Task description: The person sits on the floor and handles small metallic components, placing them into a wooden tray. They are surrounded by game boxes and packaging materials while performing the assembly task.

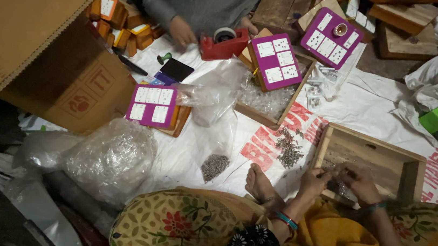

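A: What is the biggest thing here?

B: The large brown cardboard box [33, 56], at about ten o'clock. Under everything lies the white woven plastic sheet with red print [369, 104], spread over the floor.

A: And after these?

B: At eight o'clock a bulging clear plastic bag [110, 159] rests beside the box. At four o'clock is the shallow open wooden tray [376, 152], and both hands of the person work over its near edge.

A: What do the hands hold?

B: The left hand [313, 181] has the fingers pinched narrow on something very small. The right hand [359, 181] is curled in the same manner, just beside it. The small pieces are too tiny to name, so I cannot tell exactly what each grip closes on. They are inside the tray, at the near left corner.

A: What is near them?

B: The person's bare foot [261, 185] touches the sheet at six o'clock. Just above it, a loose pile of small dark metal screws [288, 151] lies on the sheet, and a second pile of the same screws [215, 167] sits inside a clear bag at seven o'clock.

A: Farther away?

B: Three purple square boards with white switches: one [152, 105] at nine o'clock, one [276, 61] at twelve, one [331, 38] at one o'clock. At twelve o'clock another person's hand [182, 32] rests beside a red tape dispenser [224, 44].
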